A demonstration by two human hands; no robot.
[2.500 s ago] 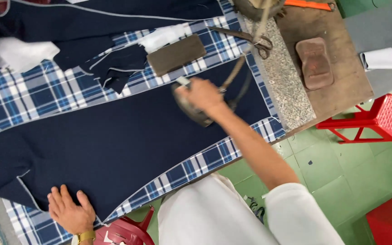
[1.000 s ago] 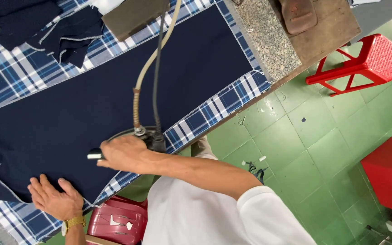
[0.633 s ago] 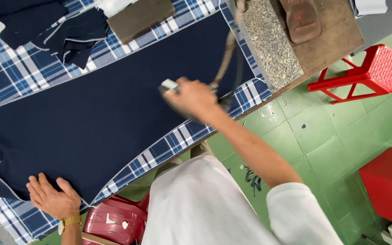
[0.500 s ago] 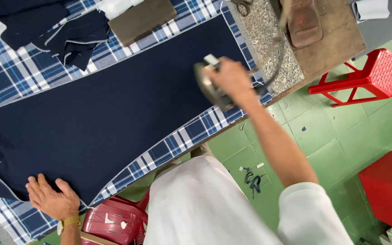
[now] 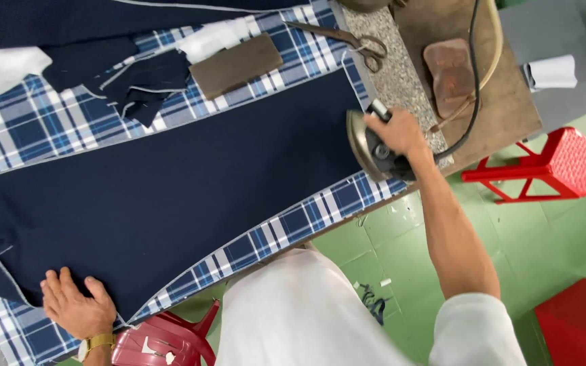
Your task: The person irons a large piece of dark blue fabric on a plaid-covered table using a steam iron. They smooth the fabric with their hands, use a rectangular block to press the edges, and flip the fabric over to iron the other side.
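Steam iron point(image 5: 369, 146), tilted at the right end of the navy cloth point(image 5: 171, 190), gripped by the right hand point(image 5: 396, 132). Cloth's long axis runs leftward to the left hand point(image 5: 74, 308), pressed flat on its near corner, grasping nothing.

A steel-soled iron point(image 5: 369, 146) stands tilted at the flat navy cloth's point(image 5: 171, 196) right end.

plaid-covered table point(image 5: 49, 125) w/ navy cloth point(image 5: 171, 196)
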